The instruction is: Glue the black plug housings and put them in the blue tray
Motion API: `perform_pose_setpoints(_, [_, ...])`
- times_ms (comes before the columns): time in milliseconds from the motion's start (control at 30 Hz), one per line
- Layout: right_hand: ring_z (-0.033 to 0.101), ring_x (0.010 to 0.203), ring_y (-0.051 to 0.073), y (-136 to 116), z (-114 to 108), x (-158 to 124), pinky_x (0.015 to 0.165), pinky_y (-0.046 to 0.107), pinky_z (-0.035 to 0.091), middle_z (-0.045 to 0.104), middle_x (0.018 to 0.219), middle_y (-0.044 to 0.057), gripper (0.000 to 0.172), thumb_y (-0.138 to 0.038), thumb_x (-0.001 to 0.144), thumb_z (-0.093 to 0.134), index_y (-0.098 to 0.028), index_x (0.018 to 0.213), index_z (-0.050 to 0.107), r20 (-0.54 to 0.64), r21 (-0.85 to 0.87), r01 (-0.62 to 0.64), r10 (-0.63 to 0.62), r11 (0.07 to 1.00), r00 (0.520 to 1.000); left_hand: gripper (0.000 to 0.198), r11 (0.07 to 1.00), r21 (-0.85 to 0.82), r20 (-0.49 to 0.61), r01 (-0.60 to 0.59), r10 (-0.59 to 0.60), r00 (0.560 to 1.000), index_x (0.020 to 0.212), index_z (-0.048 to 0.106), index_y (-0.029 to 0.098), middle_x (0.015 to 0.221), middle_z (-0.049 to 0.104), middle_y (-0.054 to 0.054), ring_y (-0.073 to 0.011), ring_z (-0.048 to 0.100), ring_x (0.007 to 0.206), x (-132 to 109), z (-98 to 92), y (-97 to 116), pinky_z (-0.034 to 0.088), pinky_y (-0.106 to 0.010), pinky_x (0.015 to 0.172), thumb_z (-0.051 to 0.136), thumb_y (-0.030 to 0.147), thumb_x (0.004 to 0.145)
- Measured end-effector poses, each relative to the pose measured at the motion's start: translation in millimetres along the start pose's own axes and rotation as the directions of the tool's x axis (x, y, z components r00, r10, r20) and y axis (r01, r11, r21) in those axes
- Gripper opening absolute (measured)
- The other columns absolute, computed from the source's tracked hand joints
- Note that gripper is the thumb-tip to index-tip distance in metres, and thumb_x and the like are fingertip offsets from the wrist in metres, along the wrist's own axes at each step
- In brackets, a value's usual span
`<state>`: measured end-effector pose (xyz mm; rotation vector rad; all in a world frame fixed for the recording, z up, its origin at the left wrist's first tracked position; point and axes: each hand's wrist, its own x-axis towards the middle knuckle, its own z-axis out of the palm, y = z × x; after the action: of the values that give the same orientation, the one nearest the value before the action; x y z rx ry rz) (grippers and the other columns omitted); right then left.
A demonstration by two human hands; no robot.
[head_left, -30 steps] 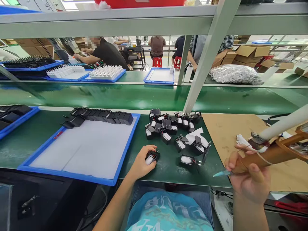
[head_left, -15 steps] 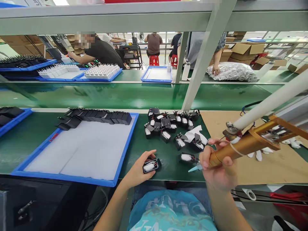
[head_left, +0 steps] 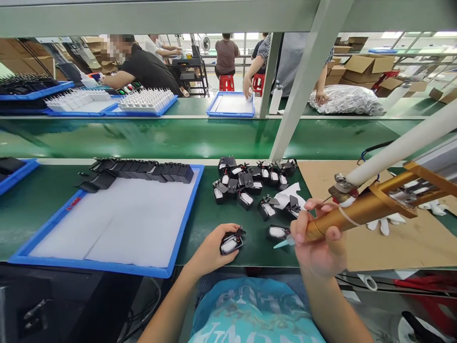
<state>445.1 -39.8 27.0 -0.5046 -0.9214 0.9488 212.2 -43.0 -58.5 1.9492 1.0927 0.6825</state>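
My left hand [head_left: 212, 247] is closed around a small black adapter housing [head_left: 231, 243], its open side up and a white block and some wiring showing inside. In my right hand [head_left: 319, 236] is a gold-coloured glue dispenser [head_left: 362, 210]. Its pale blue tapered nozzle [head_left: 283, 244] points left, with its tip apart from the housing in my left hand. Another open housing [head_left: 278, 232] lies just beyond the nozzle. Further back sits a cluster of similar open housings [head_left: 245, 199], several with lids tipped up, beside a crumpled white cloth or paper [head_left: 290, 190].
A blue-rimmed tray [head_left: 180, 228] on the left has a row of black adapters [head_left: 143, 170] along its back edge. Brown cardboard [head_left: 371, 252] covers the right side. A slanted metal post [head_left: 296, 85] stands ahead. Across the green belt [head_left: 178, 138], other people work.
My left hand has shifted slightly right, and the housing in it has turned. The nozzle in my right hand has moved a little left. Across the belt, a co-worker's hand now reaches into a tray.
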Motion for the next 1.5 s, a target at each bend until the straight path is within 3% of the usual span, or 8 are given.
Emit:
perform_pose_setpoints(167, [0.049, 0.045, 0.004, 1.8, 10.1, 0.1, 0.033, 0.022, 0.032, 0.05, 0.1, 0.0, 0.02, -0.037, 0.084, 0.058, -0.026, 0.101, 0.06, -0.01, 0.042, -0.038, 0.038, 0.998, 0.999, 0.036, 0.985, 0.038, -0.128, 0.169, -0.163, 0.978, 0.113, 0.052, 0.024, 0.114, 0.063, -0.004, -0.0191, 0.062, 0.103, -5.4, 10.3, -7.3, 0.05, -0.033, 0.09, 0.067, 0.027, 0.08])
perform_pose_setpoints(267, [0.051, 0.046, 0.006, 4.0, 21.4, 2.8, 0.033, 0.021, 0.036, 0.052, 0.098, 0.0, 0.027, -0.044, 0.082, 0.061, -0.027, 0.103, 0.059, 0.002, 0.088, -0.091, 0.091, 0.992, 0.996, 0.032, 0.977, 0.062, -0.144, 0.204, -0.193, 0.97, 0.112, 0.053, 0.023, 0.11, 0.064, -0.004, -0.0192, 0.063, 0.099, -7.5, 12.8, -5.4, 0.051, -0.032, 0.086, 0.064, 0.032, 0.083])
perform_pose_setpoints(367, [0.054, 0.047, 0.008, 7.8, 33.4, 7.2, 0.035, 0.022, 0.042, 0.055, 0.09, -0.001, 0.036, -0.049, 0.08, 0.062, -0.028, 0.109, 0.057, 0.04, 0.144, -0.154, 0.15, 0.978, 0.988, 0.032, 0.98, 0.064, -0.153, 0.191, -0.179, 0.972, 0.116, 0.049, 0.022, 0.11, 0.066, -0.005, -0.0187, 0.065, 0.095, -7.3, 14.7, 2.3, 0.052, -0.031, 0.082, 0.058, 0.035, 0.087])
perform_pose_setpoints(467, [0.051, 0.041, 0.007, 12.0, 42.9, 10.4, 0.033, 0.02, 0.038, 0.057, 0.085, -0.002, 0.036, -0.051, 0.079, 0.062, -0.026, 0.104, 0.056, 0.068, 0.186, -0.183, 0.173, 0.965, 0.983, 0.035, 0.987, 0.073, -0.195, 0.144, -0.127, 0.973, 0.117, 0.047, 0.022, 0.112, 0.067, -0.006, -0.0193, 0.066, 0.092, -5.2, 16.4, 14.1, 0.052, -0.031, 0.078, 0.059, 0.036, 0.087])
perform_pose_setpoints(700, [0.045, 0.035, 0.004, 15.8, 49.9, 10.4, 0.029, 0.018, 0.031, 0.056, 0.085, -0.003, 0.042, -0.056, 0.076, 0.063, -0.027, 0.105, 0.052, 0.056, 0.196, -0.184, 0.176, 0.963, 0.983, 0.03, 0.99, 0.108, -0.309, 0.091, -0.054, 0.949, 0.1, 0.053, 0.021, 0.085, 0.069, 0.0, -0.0149, 0.066, 0.071, -1.0, 13.2, 40.6, 0.05, -0.024, 0.064, 0.068, 0.035, 0.077])
perform_pose_setpoints(967, [0.046, 0.036, 0.004, 15.7, 47.2, 8.7, 0.032, 0.019, 0.03, 0.053, 0.086, -0.004, 0.029, -0.052, 0.081, 0.059, -0.025, 0.089, 0.05, 0.078, 0.193, -0.148, 0.135, 0.97, 0.988, 0.027, 0.993, 0.102, -0.294, 0.064, -0.031, 0.955, 0.097, 0.053, 0.021, 0.078, 0.067, 0.003, -0.0115, 0.063, 0.064, -1.1, 10.3, 52.7, 0.048, -0.02, 0.059, 0.067, 0.028, 0.075])
perform_pose_setpoints(1167, [0.046, 0.037, 0.005, 14.8, 49.4, 8.4, 0.031, 0.02, 0.027, 0.055, 0.088, -0.002, 0.042, -0.055, 0.079, 0.06, -0.027, 0.108, 0.052, 0.07, 0.213, -0.154, 0.142, 0.965, 0.987, 0.028, 0.992, 0.114, -0.301, 0.063, -0.026, 0.953, 0.098, 0.053, 0.021, 0.08, 0.067, 0.002, -0.0122, 0.063, 0.065, -1.8, 11.2, 52.2, 0.049, -0.021, 0.059, 0.065, 0.025, 0.073])
perform_pose_setpoints(1500, [0.046, 0.036, 0.005, 18.3, 55.1, 10.8, 0.031, 0.021, 0.031, 0.055, 0.088, -0.002, 0.042, -0.058, 0.078, 0.058, -0.029, 0.107, 0.052, 0.054, 0.215, -0.141, 0.132, 0.966, 0.99, 0.034, 0.995, 0.06, -0.262, 0.08, -0.062, 0.963, 0.107, 0.049, 0.022, 0.097, 0.071, -0.003, -0.0179, 0.07, 0.085, 14.0, 28.1, 40.2, 0.053, -0.028, 0.072, 0.064, 0.029, 0.077])
